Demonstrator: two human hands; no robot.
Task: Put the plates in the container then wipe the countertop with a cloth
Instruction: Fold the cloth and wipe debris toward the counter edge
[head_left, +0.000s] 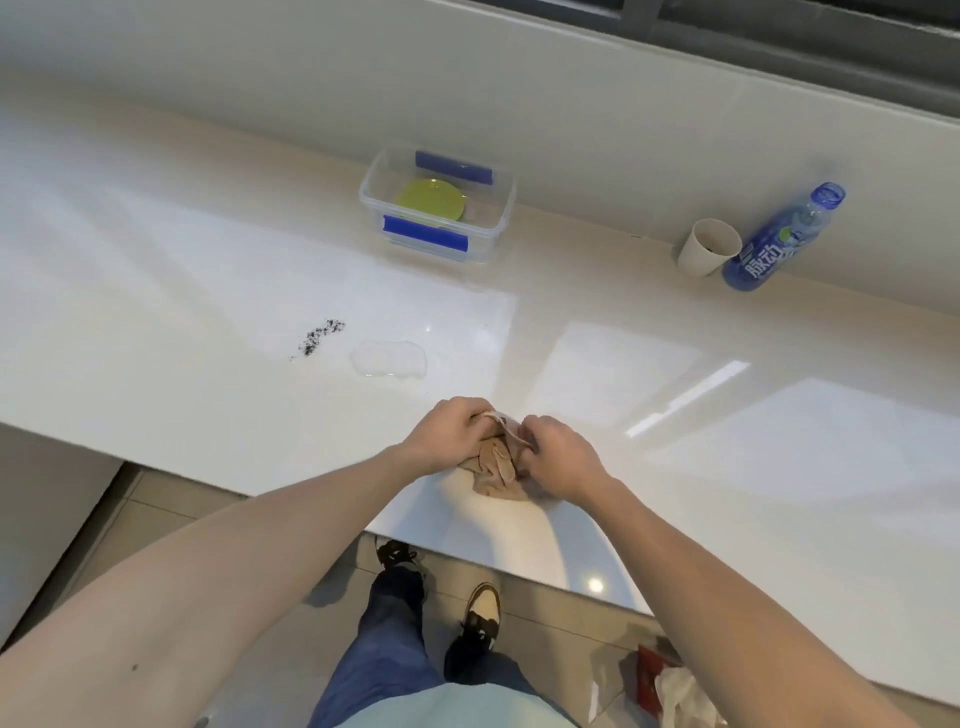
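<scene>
Both hands bunching the cloth at the near edge of the bench.

My fingers hide most of the tan cloth (496, 465); left hand (449, 434) and right hand (561, 457) each keep a clenched grip on it. Green plates (431, 200) lie inside the clear container (496, 228), their number unclear. Nearer me, on the bench (727, 431), are dark crumbs (319, 338) beside a water puddle (389, 358); a paper cup (706, 248) touches a blue bottle (779, 241) far right.
</scene>
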